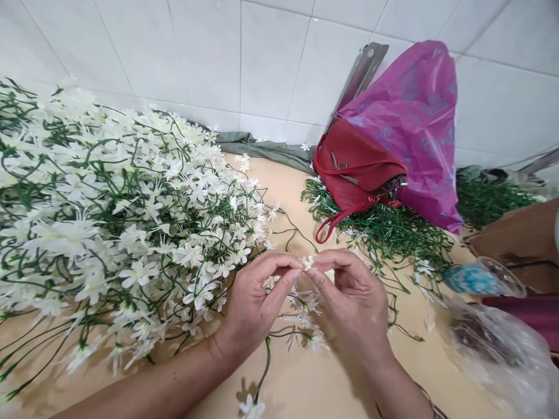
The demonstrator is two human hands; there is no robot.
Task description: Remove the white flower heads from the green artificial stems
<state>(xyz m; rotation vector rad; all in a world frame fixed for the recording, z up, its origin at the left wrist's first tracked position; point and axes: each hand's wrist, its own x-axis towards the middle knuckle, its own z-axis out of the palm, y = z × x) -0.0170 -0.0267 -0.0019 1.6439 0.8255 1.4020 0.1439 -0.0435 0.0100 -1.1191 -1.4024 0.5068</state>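
My left hand [255,302] and my right hand [356,297] meet above the tan table [305,378], fingertips pinched together on one small white artificial flower [308,262]. A green stem with several white blossoms [301,317] trails down beneath and between the hands. A big heap of white artificial flowers on green stems [113,221] lies just left of my left hand. A pile of bare green stems [384,230] lies behind my right hand.
A red handbag [353,171] leans on a purple plastic bag [414,122] at the back against the white tiled wall. At the right are a clear bag with blue pieces [480,278], a crumpled clear plastic bag [502,349] and a brown cardboard box [524,238].
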